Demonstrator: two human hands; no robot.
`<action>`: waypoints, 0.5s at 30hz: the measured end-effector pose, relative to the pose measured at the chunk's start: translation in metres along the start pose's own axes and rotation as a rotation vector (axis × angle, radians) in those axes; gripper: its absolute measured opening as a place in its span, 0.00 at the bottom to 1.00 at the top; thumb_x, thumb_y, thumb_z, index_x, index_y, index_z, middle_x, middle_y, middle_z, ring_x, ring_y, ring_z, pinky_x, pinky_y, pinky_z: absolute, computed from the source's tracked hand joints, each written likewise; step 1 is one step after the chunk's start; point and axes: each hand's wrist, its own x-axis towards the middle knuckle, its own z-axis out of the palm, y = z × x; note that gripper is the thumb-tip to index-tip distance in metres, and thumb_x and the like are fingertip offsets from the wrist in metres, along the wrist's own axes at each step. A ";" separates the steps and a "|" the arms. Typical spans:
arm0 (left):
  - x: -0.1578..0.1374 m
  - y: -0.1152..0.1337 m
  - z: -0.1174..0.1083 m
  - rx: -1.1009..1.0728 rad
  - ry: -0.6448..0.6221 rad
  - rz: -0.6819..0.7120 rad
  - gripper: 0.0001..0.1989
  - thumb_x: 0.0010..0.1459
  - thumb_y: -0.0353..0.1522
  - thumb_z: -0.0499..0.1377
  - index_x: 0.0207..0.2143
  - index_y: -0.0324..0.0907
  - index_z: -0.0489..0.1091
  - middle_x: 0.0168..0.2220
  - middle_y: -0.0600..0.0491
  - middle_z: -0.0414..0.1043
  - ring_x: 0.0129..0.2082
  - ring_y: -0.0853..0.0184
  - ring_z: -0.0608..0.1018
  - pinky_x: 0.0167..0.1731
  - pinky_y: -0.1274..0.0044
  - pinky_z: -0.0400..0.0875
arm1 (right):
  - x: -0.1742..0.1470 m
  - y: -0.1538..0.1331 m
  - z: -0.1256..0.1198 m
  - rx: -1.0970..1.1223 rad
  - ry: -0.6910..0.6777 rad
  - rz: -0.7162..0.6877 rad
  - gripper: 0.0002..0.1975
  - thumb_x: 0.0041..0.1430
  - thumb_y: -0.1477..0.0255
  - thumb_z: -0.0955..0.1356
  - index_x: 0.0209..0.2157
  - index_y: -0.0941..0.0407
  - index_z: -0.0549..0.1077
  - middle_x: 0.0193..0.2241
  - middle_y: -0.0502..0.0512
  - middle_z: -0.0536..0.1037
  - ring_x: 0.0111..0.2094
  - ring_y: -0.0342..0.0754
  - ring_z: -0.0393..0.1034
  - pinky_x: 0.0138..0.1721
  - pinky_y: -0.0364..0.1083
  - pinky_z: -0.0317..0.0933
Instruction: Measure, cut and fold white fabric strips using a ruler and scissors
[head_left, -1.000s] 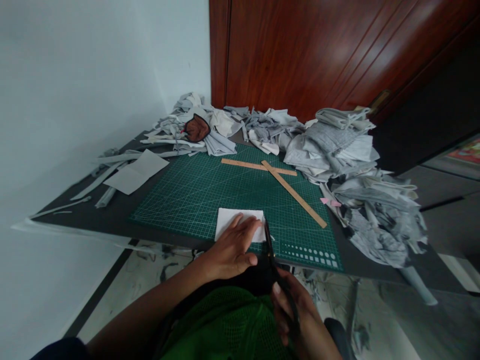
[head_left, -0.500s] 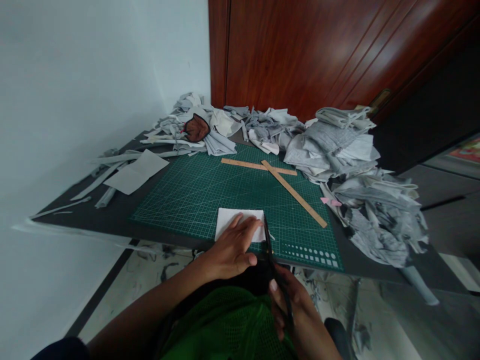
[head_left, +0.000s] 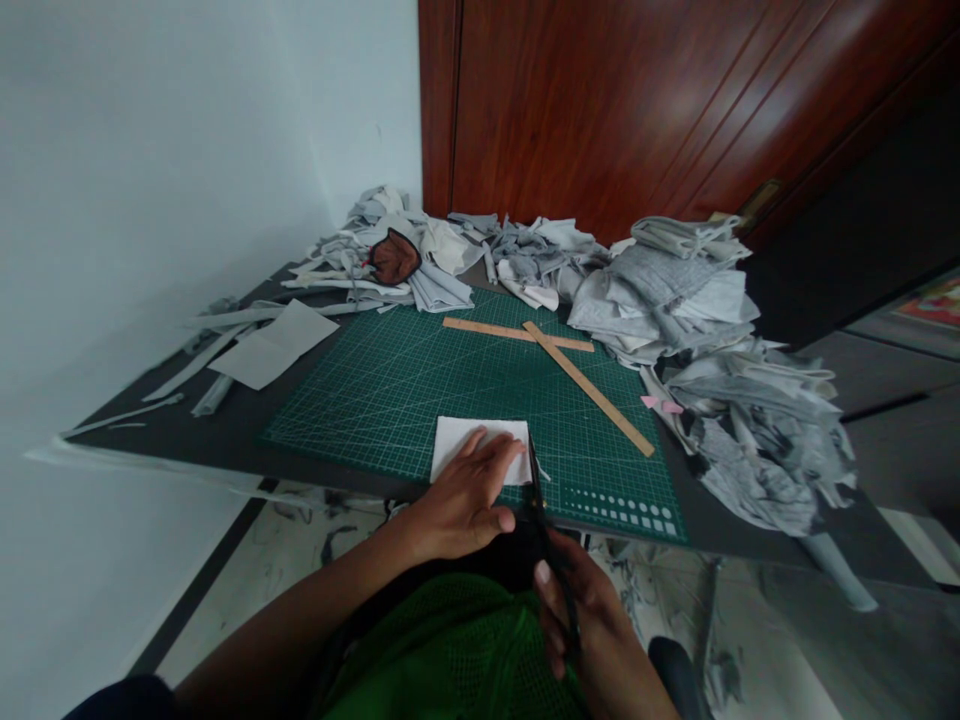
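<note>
A white piece of cloth (head_left: 454, 436) lies flat near the front edge of the green cutting mat (head_left: 375, 390). My left hand (head_left: 469, 495) rests on it with the fingers stretched out, pressing it down. My right hand (head_left: 581, 600) is wrapped round the handles of black scissors (head_left: 541, 525). Their blades point away from me and lie along the cloth's right edge. Beside the blades, a thin white strip (head_left: 544, 472) shows on the right. My fingers partly hide the middle of the cloth.
Two wooden rulers (head_left: 585, 385) cross on the mat. Grey and white fabric scraps (head_left: 667, 290) are heaped along the back and right. A brown, black-edged piece (head_left: 394, 257) lies on the back-left heap. Pale sheets (head_left: 274, 345) and strips lie at the left.
My right hand and the scissor handles have shifted slightly to the left. My left hand and the cloth stay in place.
</note>
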 end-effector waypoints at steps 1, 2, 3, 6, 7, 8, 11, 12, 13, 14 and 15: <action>0.000 -0.001 0.001 0.003 -0.002 0.000 0.57 0.54 0.67 0.22 0.69 0.39 0.51 0.63 0.34 0.66 0.66 0.50 0.68 0.72 0.54 0.44 | 0.000 0.001 0.000 0.008 0.000 0.001 0.38 0.58 0.51 0.75 0.62 0.56 0.66 0.19 0.40 0.68 0.16 0.39 0.59 0.16 0.38 0.55; -0.001 -0.002 0.002 0.012 -0.004 -0.002 0.57 0.54 0.67 0.23 0.69 0.38 0.51 0.64 0.34 0.66 0.67 0.50 0.67 0.72 0.54 0.44 | 0.000 0.001 0.000 0.022 0.000 0.001 0.37 0.58 0.50 0.75 0.61 0.56 0.66 0.19 0.40 0.68 0.16 0.39 0.59 0.16 0.38 0.55; -0.002 -0.003 0.003 0.026 -0.007 -0.004 0.57 0.55 0.67 0.23 0.69 0.38 0.51 0.64 0.34 0.65 0.68 0.50 0.66 0.72 0.54 0.44 | 0.001 0.002 -0.001 0.038 -0.001 0.000 0.37 0.57 0.50 0.75 0.60 0.56 0.67 0.19 0.40 0.67 0.15 0.38 0.58 0.15 0.38 0.55; -0.004 -0.006 0.006 0.083 -0.031 -0.003 0.55 0.58 0.67 0.27 0.71 0.37 0.49 0.67 0.33 0.62 0.71 0.49 0.61 0.72 0.53 0.43 | 0.000 0.004 -0.006 0.067 0.027 -0.008 0.37 0.56 0.48 0.76 0.58 0.56 0.68 0.19 0.38 0.65 0.15 0.37 0.55 0.14 0.37 0.55; -0.004 -0.006 0.007 0.101 -0.042 0.001 0.55 0.59 0.67 0.29 0.72 0.37 0.48 0.68 0.33 0.61 0.71 0.48 0.60 0.72 0.52 0.43 | 0.000 0.004 -0.009 0.061 0.054 -0.014 0.37 0.55 0.48 0.76 0.57 0.56 0.68 0.18 0.38 0.65 0.14 0.37 0.54 0.14 0.37 0.55; -0.004 -0.006 0.008 0.117 -0.051 0.004 0.54 0.59 0.67 0.31 0.72 0.37 0.48 0.68 0.33 0.60 0.72 0.48 0.60 0.71 0.51 0.43 | -0.002 0.005 -0.013 0.050 0.086 -0.019 0.38 0.54 0.48 0.76 0.57 0.56 0.68 0.18 0.38 0.65 0.14 0.37 0.54 0.14 0.37 0.55; -0.001 -0.004 0.009 0.154 -0.071 0.005 0.53 0.58 0.68 0.35 0.69 0.39 0.56 0.67 0.36 0.63 0.71 0.47 0.60 0.71 0.51 0.43 | -0.009 0.010 -0.025 0.019 0.179 -0.022 0.40 0.52 0.47 0.77 0.57 0.55 0.67 0.18 0.38 0.66 0.14 0.38 0.57 0.14 0.37 0.54; 0.001 -0.003 0.009 0.165 -0.074 0.001 0.52 0.58 0.68 0.36 0.67 0.40 0.59 0.66 0.37 0.65 0.71 0.47 0.60 0.71 0.51 0.43 | -0.012 0.013 -0.029 0.023 0.199 -0.017 0.40 0.51 0.47 0.77 0.58 0.55 0.67 0.17 0.38 0.66 0.14 0.39 0.57 0.14 0.38 0.54; 0.002 -0.002 0.009 0.175 -0.076 -0.004 0.51 0.58 0.68 0.37 0.66 0.40 0.62 0.65 0.38 0.66 0.70 0.47 0.61 0.71 0.51 0.43 | -0.016 0.017 -0.033 0.038 0.215 -0.009 0.41 0.51 0.46 0.77 0.58 0.55 0.67 0.16 0.38 0.65 0.13 0.39 0.57 0.14 0.38 0.53; 0.003 -0.001 0.010 0.187 -0.077 -0.008 0.50 0.58 0.68 0.39 0.64 0.41 0.64 0.64 0.39 0.67 0.70 0.47 0.62 0.71 0.51 0.44 | -0.019 0.021 -0.036 0.062 0.231 -0.001 0.42 0.51 0.46 0.77 0.59 0.55 0.66 0.15 0.37 0.64 0.13 0.40 0.57 0.14 0.39 0.53; 0.005 0.001 0.010 0.201 -0.075 -0.011 0.50 0.58 0.69 0.41 0.63 0.41 0.65 0.63 0.39 0.68 0.69 0.47 0.62 0.70 0.51 0.44 | -0.023 0.025 -0.040 0.092 0.253 0.004 0.43 0.50 0.45 0.77 0.60 0.54 0.66 0.14 0.37 0.63 0.12 0.40 0.57 0.14 0.39 0.52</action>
